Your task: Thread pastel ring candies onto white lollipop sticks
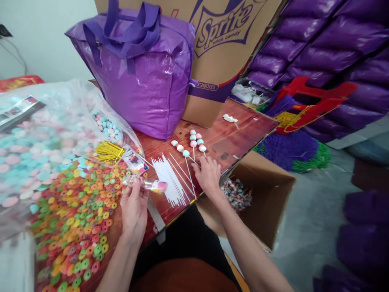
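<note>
My left hand (pixel 133 211) pinches a small clear plastic bag (pixel 154 185) with coloured print, held above the table beside the loose white sticks (pixel 170 180). My right hand (pixel 209 174) has its fingers bent at the lower end of a candy skewer (pixel 180 148), a stick threaded with pink, blue and white puffy candies. Two more such skewers (pixel 193 138) lie just beyond the fingers. A printed packet of bags (pixel 135 161) and a bundle of yellow twist ties (pixel 108 153) lie left of the sticks.
Ring candies (pixel 82 211) cover the table's left side, with a large clear bag of puffy candies (pixel 27 154) behind. A purple bag (pixel 146 81) and a cardboard carton (pixel 225 44) stand at the back. Right of the table, an open box (pixel 267 194) holds wrapped candies.
</note>
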{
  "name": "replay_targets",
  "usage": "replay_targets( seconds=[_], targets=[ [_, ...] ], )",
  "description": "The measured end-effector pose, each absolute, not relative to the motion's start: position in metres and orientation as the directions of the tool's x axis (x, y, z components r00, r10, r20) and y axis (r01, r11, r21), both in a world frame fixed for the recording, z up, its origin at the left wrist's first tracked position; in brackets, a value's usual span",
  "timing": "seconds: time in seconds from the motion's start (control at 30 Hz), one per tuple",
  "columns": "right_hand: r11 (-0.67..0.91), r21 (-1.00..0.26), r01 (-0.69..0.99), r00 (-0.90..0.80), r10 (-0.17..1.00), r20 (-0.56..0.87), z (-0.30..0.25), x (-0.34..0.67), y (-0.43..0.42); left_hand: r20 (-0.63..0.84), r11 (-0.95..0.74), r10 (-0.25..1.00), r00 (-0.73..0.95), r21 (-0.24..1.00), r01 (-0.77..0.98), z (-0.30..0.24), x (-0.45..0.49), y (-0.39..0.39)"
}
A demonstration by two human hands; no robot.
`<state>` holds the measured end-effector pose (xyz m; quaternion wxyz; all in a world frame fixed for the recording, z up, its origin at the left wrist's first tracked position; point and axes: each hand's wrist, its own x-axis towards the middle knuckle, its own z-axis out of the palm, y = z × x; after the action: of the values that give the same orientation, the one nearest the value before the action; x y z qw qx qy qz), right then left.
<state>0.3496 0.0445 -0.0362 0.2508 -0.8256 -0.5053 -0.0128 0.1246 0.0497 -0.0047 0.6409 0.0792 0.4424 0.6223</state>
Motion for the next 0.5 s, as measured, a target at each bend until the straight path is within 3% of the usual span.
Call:
replay_targets(
  seconds=[0.1,0.23,0.3,0.37,0.5],
  targets=[
    [-0.366,-0.353,0.861,0.459,0.858,0.229,-0.039,0.354,0.049,-0.483,0.196,0.855,-0.189,0.638,-0.744,-0.005,0.125,0.051],
    [-0.174,-0.655,0.735,0.495,0.799,0.342,-0.037,0.344,0.035,-0.393,0.134,0.897,-0.203,0.678,-0.723,-0.004,0.125,0.053],
    [-0.039,-0.825,0.564,0.532,0.781,0.327,-0.035,0.335,0.021,-0.362,0.108,0.905,-0.221,0.701,-0.705,-0.004,0.123,0.054],
    [0.022,-0.939,0.343,0.563,0.796,0.224,-0.032,0.325,0.004,-0.342,0.074,0.901,-0.266,0.727,-0.682,-0.005,0.122,0.056],
    [0.070,-0.997,-0.013,0.558,0.828,0.051,-0.024,0.305,-0.026,-0.235,-0.018,0.917,-0.323,0.784,-0.621,-0.010,0.120,0.059]
  ],
)
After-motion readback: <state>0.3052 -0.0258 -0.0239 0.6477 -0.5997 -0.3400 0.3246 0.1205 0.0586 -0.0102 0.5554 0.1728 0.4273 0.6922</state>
